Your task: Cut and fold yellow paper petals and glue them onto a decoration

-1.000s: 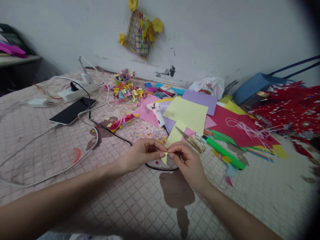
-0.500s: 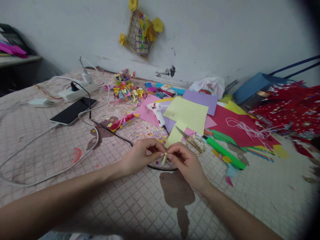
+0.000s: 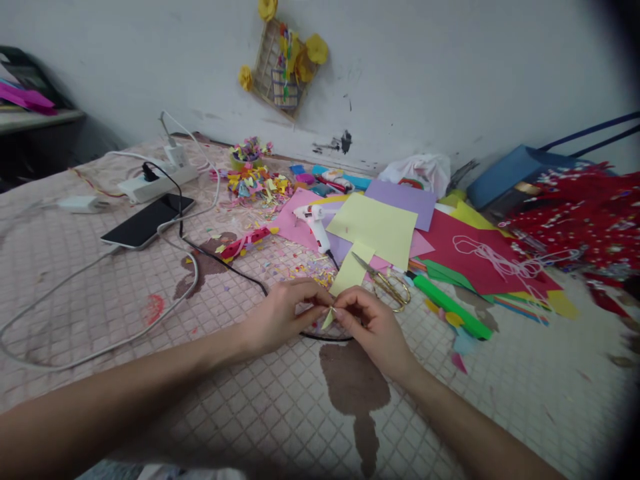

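Between my fingertips is a small piece of pale yellow paper (image 3: pixel 327 319), pinched from both sides and partly hidden by them. My left hand (image 3: pixel 286 310) is closed on its left edge, my right hand (image 3: pixel 369 325) on its right. Just beyond my hands lies a pale yellow paper strip (image 3: pixel 352 268). Gold-handled scissors (image 3: pixel 387 285) rest to the right of it, one blade over the strip. A white glue gun (image 3: pixel 316 228) lies farther back on coloured sheets, its black cord running under my hands.
A larger pale yellow sheet (image 3: pixel 373 227) overlaps purple and pink paper. A green paper strip (image 3: pixel 453 308) lies at right, near white string (image 3: pixel 510 260). At left are a phone (image 3: pixel 147 222), white cables and a power strip (image 3: pixel 157 183). Paper scraps (image 3: pixel 257 185) heap at the back.
The small yellow paper between my fingers has turned slightly and now shows a wider, more pointed shape. Both hands stay nearly in place.
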Motion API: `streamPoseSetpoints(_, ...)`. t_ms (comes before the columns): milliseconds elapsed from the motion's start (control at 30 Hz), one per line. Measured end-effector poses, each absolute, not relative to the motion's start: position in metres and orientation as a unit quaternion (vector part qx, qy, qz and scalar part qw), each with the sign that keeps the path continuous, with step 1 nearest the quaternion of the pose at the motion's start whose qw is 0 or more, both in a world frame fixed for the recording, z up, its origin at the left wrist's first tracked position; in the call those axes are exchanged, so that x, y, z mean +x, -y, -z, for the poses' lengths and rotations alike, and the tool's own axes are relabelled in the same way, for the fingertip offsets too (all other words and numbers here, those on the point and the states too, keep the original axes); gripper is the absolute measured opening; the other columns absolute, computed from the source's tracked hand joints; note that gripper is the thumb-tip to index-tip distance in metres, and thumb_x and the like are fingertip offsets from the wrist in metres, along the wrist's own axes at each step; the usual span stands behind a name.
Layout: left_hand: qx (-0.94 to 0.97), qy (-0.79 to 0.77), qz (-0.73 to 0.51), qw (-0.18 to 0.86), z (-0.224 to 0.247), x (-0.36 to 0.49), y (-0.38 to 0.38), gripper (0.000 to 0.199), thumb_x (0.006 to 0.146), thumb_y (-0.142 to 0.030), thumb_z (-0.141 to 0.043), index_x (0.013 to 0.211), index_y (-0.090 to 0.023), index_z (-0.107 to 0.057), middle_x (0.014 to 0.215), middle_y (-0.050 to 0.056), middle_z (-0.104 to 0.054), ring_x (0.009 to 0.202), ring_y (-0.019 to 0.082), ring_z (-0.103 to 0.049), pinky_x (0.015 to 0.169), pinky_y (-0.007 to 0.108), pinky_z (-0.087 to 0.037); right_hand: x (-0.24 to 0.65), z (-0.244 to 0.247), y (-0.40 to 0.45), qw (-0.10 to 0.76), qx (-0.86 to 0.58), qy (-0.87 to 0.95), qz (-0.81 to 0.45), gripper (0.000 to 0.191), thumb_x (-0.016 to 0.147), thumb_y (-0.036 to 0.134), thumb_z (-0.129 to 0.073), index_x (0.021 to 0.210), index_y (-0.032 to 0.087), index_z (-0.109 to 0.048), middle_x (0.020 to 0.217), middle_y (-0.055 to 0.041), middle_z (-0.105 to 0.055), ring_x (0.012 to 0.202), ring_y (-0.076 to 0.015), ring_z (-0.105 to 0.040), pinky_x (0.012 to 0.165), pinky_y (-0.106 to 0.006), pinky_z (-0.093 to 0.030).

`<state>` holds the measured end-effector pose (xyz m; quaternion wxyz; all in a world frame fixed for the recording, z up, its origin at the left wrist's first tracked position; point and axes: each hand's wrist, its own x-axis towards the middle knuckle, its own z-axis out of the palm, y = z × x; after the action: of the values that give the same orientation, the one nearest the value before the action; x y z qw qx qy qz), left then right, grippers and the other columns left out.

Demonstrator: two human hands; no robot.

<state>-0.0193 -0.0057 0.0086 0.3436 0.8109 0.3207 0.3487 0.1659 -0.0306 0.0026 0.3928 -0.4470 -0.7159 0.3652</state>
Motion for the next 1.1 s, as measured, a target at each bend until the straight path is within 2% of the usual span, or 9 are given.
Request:
streamPoseSetpoints(400, 0.795, -0.35, -0.325, 0.375, -0.01, -0.019, 0.008, 0.011, 0.08, -0.014, -0.053, 0.085, -0.014, -0.063, 0.081, 0.002, -0.065, 0.075, 0.011, -0.059, 0.069, 0.021, -0.044, 0.165, -0.004, 0.032, 0.391, -0.451, 0.715, -0.364, 0.007, 0.083, 0.018, -0.053, 0.077, 0.018, -0.056, 0.076, -0.0005, -0.055, 0.072, -0.0134, -0.052, 0.064, -0.024, -0.04)
streamPoseSetpoints(667, 0.776, -0.372, -0.31, 0.404, -0.014, -0.016, 0.011, 0.019, 0.085, -0.025, -0.048, 0.085, -0.015, -0.064, 0.081, 0.003, -0.066, 0.073, 0.011, -0.059, 0.066, 0.021, -0.044, 0.164, -0.002, 0.034, 0.407, -0.479, 0.678, -0.381, 0.008, 0.082, 0.02, -0.053, 0.075, 0.018, -0.054, 0.071, 0.0003, -0.054, 0.067, -0.0129, -0.051, 0.062, -0.024, -0.041)
streamPoseSetpoints(867, 0.761, -0.395, -0.311, 0.409, -0.012, -0.013, 0.014, 0.023, 0.075, -0.037, -0.062, 0.081, -0.015, -0.063, 0.074, 0.002, -0.064, 0.067, 0.012, -0.057, 0.061, 0.022, -0.045, 0.161, 0.0, 0.035, 0.415, -0.478, 0.674, -0.381, 0.011, 0.081, 0.021, -0.054, 0.07, 0.018, -0.053, 0.069, 0.0001, -0.055, 0.065, -0.0128, -0.052, 0.06, -0.024, -0.042)
streamPoseSetpoints(1100, 0.724, -0.406, -0.318, 0.458, -0.008, -0.011, 0.014, 0.013, 0.076, -0.026, -0.06, 0.074, -0.014, -0.061, 0.066, 0.0, -0.061, 0.06, 0.009, -0.054, 0.056, 0.02, -0.043, 0.161, -0.002, 0.036, 0.41, -0.476, 0.661, -0.411, 0.013, 0.081, 0.025, -0.055, 0.071, 0.018, -0.053, 0.07, -0.0004, -0.055, 0.066, -0.0133, -0.052, 0.061, -0.025, -0.042)
